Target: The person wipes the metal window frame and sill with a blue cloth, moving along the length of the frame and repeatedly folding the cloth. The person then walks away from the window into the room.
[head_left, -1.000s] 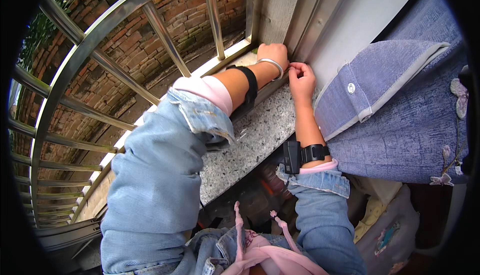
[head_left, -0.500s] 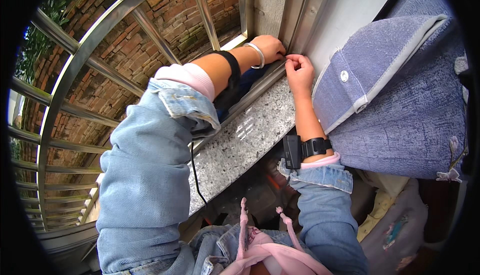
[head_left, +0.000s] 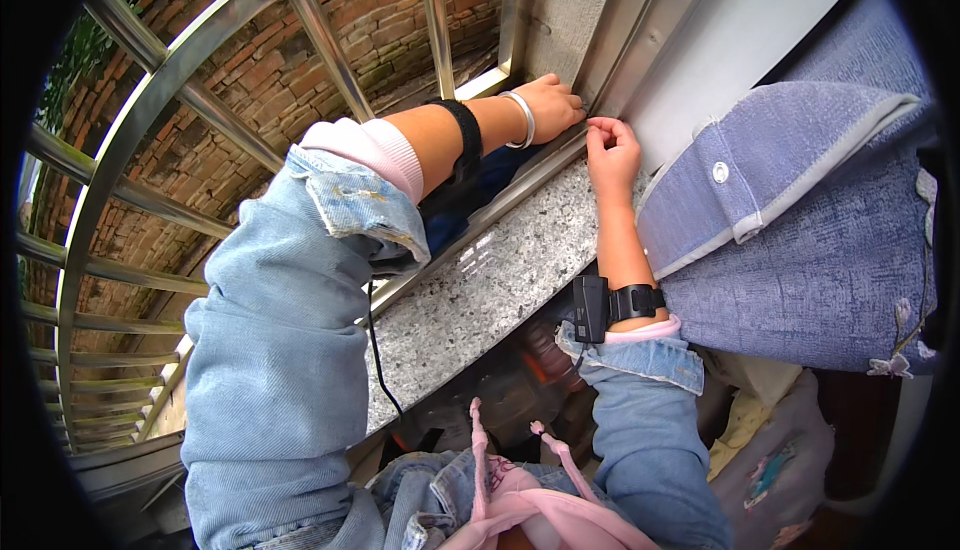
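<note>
Both of my hands meet at the far corner of a window, where the metal track (head_left: 528, 182) joins the upright metal frame (head_left: 640, 40). My left hand (head_left: 550, 112), back upward and with a silver bangle on its wrist, reaches across the track; its fingers are curled down and their tips are hidden. Just to its right, above the end of the granite sill (head_left: 470, 285), my right hand (head_left: 613, 157) is closed in a pinch close to the track. Whatever lies between the fingertips is too small to make out.
Curved metal bars (head_left: 195, 60) stand at the left, before a brick wall (head_left: 400, 35). On the right hangs a blue-purple curtain (head_left: 800, 280) with a buttoned tieback (head_left: 770, 150). A black cable (head_left: 375, 362) hangs by my left sleeve. Cloth (head_left: 780, 460) lies at lower right.
The view has shifted slightly, so the window corner sits farther right and lower. My left hand's fingers have drawn slightly away from the upright frame. My right hand keeps its pinch.
</note>
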A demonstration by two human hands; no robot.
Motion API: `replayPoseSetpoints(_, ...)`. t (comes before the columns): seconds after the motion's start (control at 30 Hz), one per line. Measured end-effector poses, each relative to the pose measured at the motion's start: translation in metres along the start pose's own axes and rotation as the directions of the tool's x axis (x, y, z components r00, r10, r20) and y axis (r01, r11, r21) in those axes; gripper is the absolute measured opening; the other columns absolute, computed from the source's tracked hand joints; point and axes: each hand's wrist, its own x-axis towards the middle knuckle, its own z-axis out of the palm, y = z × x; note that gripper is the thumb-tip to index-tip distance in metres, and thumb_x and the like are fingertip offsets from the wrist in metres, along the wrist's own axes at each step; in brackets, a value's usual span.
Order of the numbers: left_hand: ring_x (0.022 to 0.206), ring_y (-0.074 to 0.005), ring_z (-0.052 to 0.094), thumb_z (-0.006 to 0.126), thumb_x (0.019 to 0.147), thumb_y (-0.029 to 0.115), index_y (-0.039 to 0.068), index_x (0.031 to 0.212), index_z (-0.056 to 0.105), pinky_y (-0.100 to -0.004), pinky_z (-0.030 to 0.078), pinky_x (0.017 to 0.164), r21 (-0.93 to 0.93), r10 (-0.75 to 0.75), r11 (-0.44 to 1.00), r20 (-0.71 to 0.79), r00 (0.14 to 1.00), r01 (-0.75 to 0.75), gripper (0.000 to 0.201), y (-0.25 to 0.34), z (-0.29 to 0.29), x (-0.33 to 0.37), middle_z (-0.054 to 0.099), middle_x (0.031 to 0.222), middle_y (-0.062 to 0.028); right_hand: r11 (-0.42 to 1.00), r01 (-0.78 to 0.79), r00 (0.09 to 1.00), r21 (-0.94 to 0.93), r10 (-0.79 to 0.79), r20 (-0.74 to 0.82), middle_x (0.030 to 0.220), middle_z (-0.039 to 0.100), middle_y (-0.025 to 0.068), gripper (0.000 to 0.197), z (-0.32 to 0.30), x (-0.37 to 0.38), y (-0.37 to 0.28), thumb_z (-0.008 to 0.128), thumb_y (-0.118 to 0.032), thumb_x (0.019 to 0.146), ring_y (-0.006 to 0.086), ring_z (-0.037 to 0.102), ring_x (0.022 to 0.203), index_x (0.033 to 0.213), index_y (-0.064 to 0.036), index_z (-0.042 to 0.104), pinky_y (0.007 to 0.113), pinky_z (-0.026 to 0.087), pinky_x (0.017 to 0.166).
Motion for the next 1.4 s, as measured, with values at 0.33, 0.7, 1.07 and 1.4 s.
replayPoseSetpoints(0.33, 0.103, -0.0204, 0.053, 0.058, 0.081, 0.021, 0.014, 0.118, 0.061, -0.0354, 0.033, 0.092, 0.036, -0.123, 0.992, 0.168, 0.978, 0.118, 0.038, 0.004, -0.016, 0.009, 0.065, 0.101, -0.0006, 1.0, -0.021, 1.0, 0.019, 0.021, 0.011, 0.073, 0.055, 0.0018, 0.009, 0.0, -0.001, 0.0, 0.064, -0.003, 0.077, 0.0082, 0.05, 0.06, 0.085, 0.0, 0.067, 0.023, 0.044, 0.057)
replayPoseSetpoints(0.7, 0.098, -0.0209, 0.055, 0.06, 0.074, 0.016, 0.013, 0.096, 0.067, -0.0358, 0.03, 0.09, 0.071, -0.197, 0.98, 0.248, 0.949, 0.185, 0.023, 0.022, -0.028, 0.006, 0.068, 0.091, -0.003, 0.999, 0.042, 0.999, 0.024, -0.042, 0.011, 0.07, 0.056, 0.002, 0.009, 0.0, 0.001, 0.002, 0.064, -0.003, 0.076, 0.0083, 0.051, 0.059, 0.083, -0.0001, 0.067, 0.023, 0.044, 0.058)
replayPoseSetpoints(1.07, 0.094, -0.0224, 0.054, 0.06, 0.072, 0.011, 0.013, 0.092, 0.068, -0.0354, 0.03, 0.09, 0.05, -0.194, 0.981, 0.285, 0.939, 0.188, 0.022, 0.029, -0.037, -0.03, 0.068, 0.087, -0.0046, 0.999, 0.041, 0.999, 0.023, -0.041, -0.007, 0.07, 0.056, 0.0011, 0.007, 0.002, 0.002, 0.009, 0.064, -0.005, 0.076, 0.0077, 0.051, 0.059, 0.081, -0.0015, 0.068, 0.023, 0.045, 0.057)
replayPoseSetpoints(1.4, 0.093, -0.0223, 0.053, 0.061, 0.071, 0.013, 0.015, 0.086, 0.071, -0.0357, 0.032, 0.089, -0.006, -0.247, 0.967, 0.216, 0.945, 0.254, 0.018, 0.031, -0.037, -0.058, 0.068, 0.085, -0.0034, 0.998, 0.019, 1.0, -0.053, -0.018, 0.008, 0.071, 0.06, -0.002, 0.011, 0.001, 0.002, 0.008, 0.066, -0.01, 0.078, 0.0052, 0.052, 0.062, 0.087, -0.0031, 0.069, 0.022, 0.046, 0.061)
